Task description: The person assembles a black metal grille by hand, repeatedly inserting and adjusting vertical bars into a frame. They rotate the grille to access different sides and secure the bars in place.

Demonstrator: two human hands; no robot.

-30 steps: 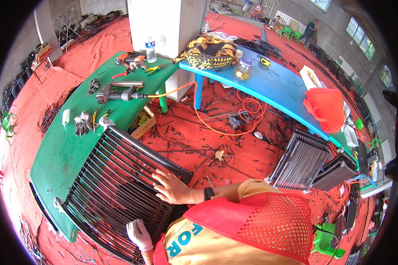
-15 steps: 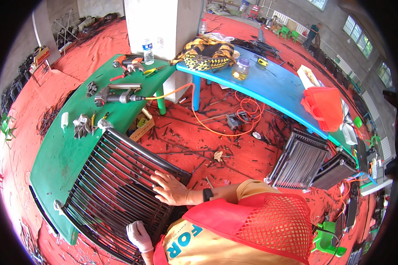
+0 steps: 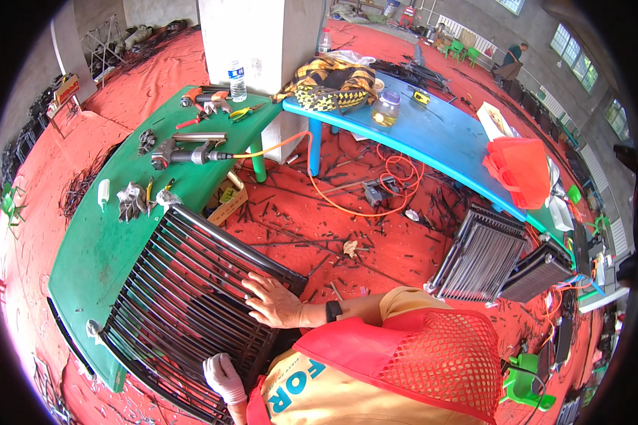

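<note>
Hands rested on a large black grille (image 3: 191, 297) in the head view, the only view given. The grille was a flat rectangular frame filled with many thin parallel bars, dark and slightly glossy, with one corner pointing toward the person. It lay on the green bench (image 3: 92, 248), covering much of its near end and overhanging the near edge toward the person's body.

The right hand (image 3: 273, 303) was bare and lay flat on the grille close to its right corner, palm down, fingers (image 3: 255, 289) spread a little and pressed on the bars, pinching nothing. A dark watch (image 3: 332, 310) sat on that wrist. The left hand (image 3: 223, 375) wore a white glove and sat at the grille's near edge; whether its fingers curled round the frame I could not tell, since the person's orange mesh vest (image 3: 432, 361) hid part of it.

Farther up the green bench lay a power tool (image 3: 188, 151) with an orange cable (image 3: 276, 145) running off it, some pliers (image 3: 244, 111), a pair of grey gloves (image 3: 131, 202) and a water bottle (image 3: 238, 79). A blue bench (image 3: 439, 138) stood to the right, carrying a yellow and black cloth (image 3: 333, 81), a jar (image 3: 386, 110) and an orange bag (image 3: 521, 170). More grilles (image 3: 503, 258) leaned on the red floor (image 3: 319, 227) beside it, well apart from the hands.
</note>
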